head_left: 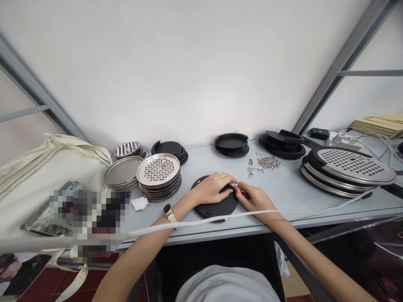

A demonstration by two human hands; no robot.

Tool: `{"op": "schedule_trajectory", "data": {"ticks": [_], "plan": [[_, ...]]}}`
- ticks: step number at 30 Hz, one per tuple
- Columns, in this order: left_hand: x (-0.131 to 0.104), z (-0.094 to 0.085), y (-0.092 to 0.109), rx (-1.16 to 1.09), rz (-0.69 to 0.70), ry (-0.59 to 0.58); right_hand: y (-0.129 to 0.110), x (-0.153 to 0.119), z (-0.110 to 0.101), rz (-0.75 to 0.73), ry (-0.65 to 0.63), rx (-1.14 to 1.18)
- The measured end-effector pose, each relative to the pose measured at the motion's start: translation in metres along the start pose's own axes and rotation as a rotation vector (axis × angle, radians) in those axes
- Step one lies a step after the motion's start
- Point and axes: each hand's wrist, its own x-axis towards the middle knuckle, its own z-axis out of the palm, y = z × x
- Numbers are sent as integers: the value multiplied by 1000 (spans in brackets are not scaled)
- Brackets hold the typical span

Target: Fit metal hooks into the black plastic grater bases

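A round black disc (pixel 217 209) with small slots lies near the table's front edge. Across its top rests my left hand (pixel 215 186), fingers curled and thumb bent in toward the disc's right rim. At that same rim, my right hand (pixel 252 196) has its fingertips pinched together, almost meeting the left fingertips. A tiny shiny bit shows between the two hands, too small to name. Beyond the right hand lies a small heap of metal clips (pixel 268 162), with several loose clips (pixel 251 172) nearer. Left of the disc stands a stack of perforated metal grater discs (pixel 159 172).
Plain metal discs (pixel 122 172) and black round holders (pixel 168 151) stand at left; more black holders (pixel 231 144) line the wall. At right is a stack of assembled graters (pixel 346 167). A white cable (pixel 201 221) crosses before my forearms. A cream bag (pixel 63 163) sits far left.
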Motion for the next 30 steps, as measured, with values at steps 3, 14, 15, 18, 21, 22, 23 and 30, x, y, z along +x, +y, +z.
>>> {"op": "schedule_trajectory", "data": {"ticks": [3,14,15,18,21,22,23,30], "plan": [[0,0,0,-1,5,4,-1,0,0,-6,12,-12],[0,1,1,11,-21,-6,2,-3,6,-139,127,-231],[0,1,1,17,-23,-10,3,-3,6,-152,132,-252],[0,0,2,41,-20,-20,5,-3,7,-169,130,-283],[0,0,2,56,-10,-22,5,-3,7,-167,132,-302],[0,0,2,60,-8,-22,5,-3,7,-166,140,-309],[0,0,2,63,-7,-23,5,-3,7,-168,147,-315],[0,-1,2,67,4,-21,3,-2,6,-172,148,-317]]}}
